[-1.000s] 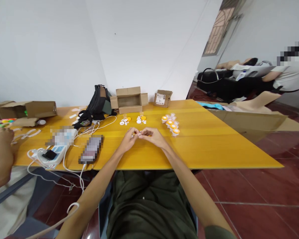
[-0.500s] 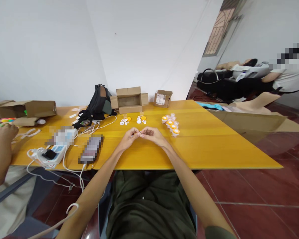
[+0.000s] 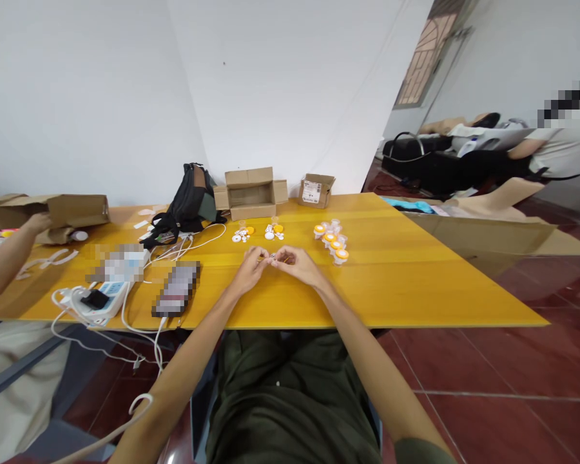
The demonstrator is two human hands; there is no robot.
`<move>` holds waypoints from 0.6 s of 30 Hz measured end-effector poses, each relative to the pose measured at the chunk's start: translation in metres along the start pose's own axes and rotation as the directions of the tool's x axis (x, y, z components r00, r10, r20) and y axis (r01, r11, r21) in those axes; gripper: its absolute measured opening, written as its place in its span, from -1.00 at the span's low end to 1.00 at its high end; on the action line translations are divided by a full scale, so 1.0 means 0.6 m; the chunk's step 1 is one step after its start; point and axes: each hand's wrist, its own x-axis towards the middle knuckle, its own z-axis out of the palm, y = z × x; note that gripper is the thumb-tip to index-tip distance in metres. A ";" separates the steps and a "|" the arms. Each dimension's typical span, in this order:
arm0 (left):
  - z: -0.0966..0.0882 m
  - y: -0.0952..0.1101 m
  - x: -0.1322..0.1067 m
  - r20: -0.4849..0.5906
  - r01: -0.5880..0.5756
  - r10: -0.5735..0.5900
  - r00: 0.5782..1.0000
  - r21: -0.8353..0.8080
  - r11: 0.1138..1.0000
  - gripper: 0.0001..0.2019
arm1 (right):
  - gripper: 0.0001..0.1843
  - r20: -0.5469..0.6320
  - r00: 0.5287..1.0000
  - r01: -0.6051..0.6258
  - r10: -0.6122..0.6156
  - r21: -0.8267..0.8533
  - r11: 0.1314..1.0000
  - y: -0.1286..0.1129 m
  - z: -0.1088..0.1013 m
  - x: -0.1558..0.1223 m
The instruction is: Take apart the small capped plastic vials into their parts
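Observation:
Fingertips of my left hand (image 3: 252, 268) and my right hand (image 3: 297, 264) meet over the table, both pinched. Between them shows a tiny whitish piece with dark spots (image 3: 273, 256), too small to name; both hands seem to grip it. Just beyond lie two small groups of parts: white discs (image 3: 236, 238) with an orange cap (image 3: 250, 230) on the left, and more white discs (image 3: 269, 236) with another orange cap (image 3: 279, 229) on the right. To the right of my hands stand several clear plastic cups with orange-rimmed lids (image 3: 335, 245), in a cluster.
An open cardboard box (image 3: 252, 211), a smaller box (image 3: 316, 191) and a black backpack (image 3: 189, 198) line the wall. Left of me are a phone (image 3: 176, 289), a white power strip (image 3: 111, 301) and cables. A co-worker's arm (image 3: 9, 258) reaches toward another box (image 3: 80, 211).
My hands stay together, with slight finger movement; the small spotted piece now shows more between the fingertips. The co-worker's hand at left has moved forward to the box.

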 end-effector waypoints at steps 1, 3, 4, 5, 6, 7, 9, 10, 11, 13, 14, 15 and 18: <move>0.000 0.002 -0.002 -0.010 -0.010 0.010 1.000 0.079 0.997 -0.81 | -0.62 -0.005 1.000 0.013 -0.013 -0.052 0.999 0.000 0.000 -0.001; 0.000 0.006 -0.005 -0.017 -0.005 0.008 1.000 0.218 0.976 -0.85 | -0.70 -0.010 0.999 0.036 -0.038 -0.157 0.987 0.001 -0.001 -0.002; -0.001 0.008 -0.007 -0.012 0.002 0.002 1.000 0.272 0.962 -0.86 | -0.75 -0.013 0.999 0.044 -0.048 -0.207 0.977 0.002 -0.002 -0.003; -0.001 0.009 -0.008 -0.008 0.006 -0.004 1.000 0.315 0.949 -0.88 | -0.79 -0.018 0.998 0.049 -0.056 -0.253 0.966 0.003 -0.002 -0.004; -0.001 0.010 -0.010 -0.007 0.007 -0.005 1.000 0.349 0.937 -0.89 | -0.83 -0.023 0.998 0.053 -0.062 -0.296 0.954 0.004 -0.002 -0.004; -0.002 0.010 -0.011 -0.005 0.004 -0.002 1.000 0.376 0.927 -0.90 | -0.87 -0.027 0.997 0.054 -0.067 -0.335 0.941 0.004 -0.003 -0.005; -0.002 0.009 -0.012 -0.001 -0.009 0.010 1.000 0.412 0.911 -0.92 | -0.90 -0.026 0.997 0.059 -0.075 -0.402 0.914 0.005 -0.002 -0.006; -0.001 0.008 -0.013 0.004 -0.015 0.015 1.000 0.424 0.906 -0.93 | -0.90 -0.019 0.997 0.062 -0.078 -0.433 0.899 0.005 -0.002 -0.006; -0.001 0.006 -0.013 0.011 -0.021 0.017 1.000 0.432 0.902 -0.94 | -0.90 -0.009 0.997 0.065 -0.078 -0.463 0.884 0.004 -0.002 -0.007; 0.000 0.004 -0.013 0.025 -0.030 0.021 0.999 0.445 0.895 -0.94 | -0.89 0.013 0.997 0.075 -0.080 -0.515 0.854 0.003 -0.002 -0.008; 0.000 0.002 -0.013 0.030 -0.033 0.022 0.999 0.451 0.892 -0.94 | -0.88 0.027 0.996 0.087 -0.086 -0.533 0.841 0.002 -0.002 -0.009; 0.001 0.001 -0.013 0.032 -0.035 0.023 0.999 0.456 0.889 -0.94 | -0.87 0.042 0.995 0.101 -0.093 -0.546 0.832 0.001 -0.001 -0.009; 0.002 0.000 -0.013 0.030 -0.032 0.021 0.999 0.467 0.884 -0.92 | -0.84 0.084 0.989 0.147 -0.120 -0.563 0.814 -0.002 -0.001 -0.009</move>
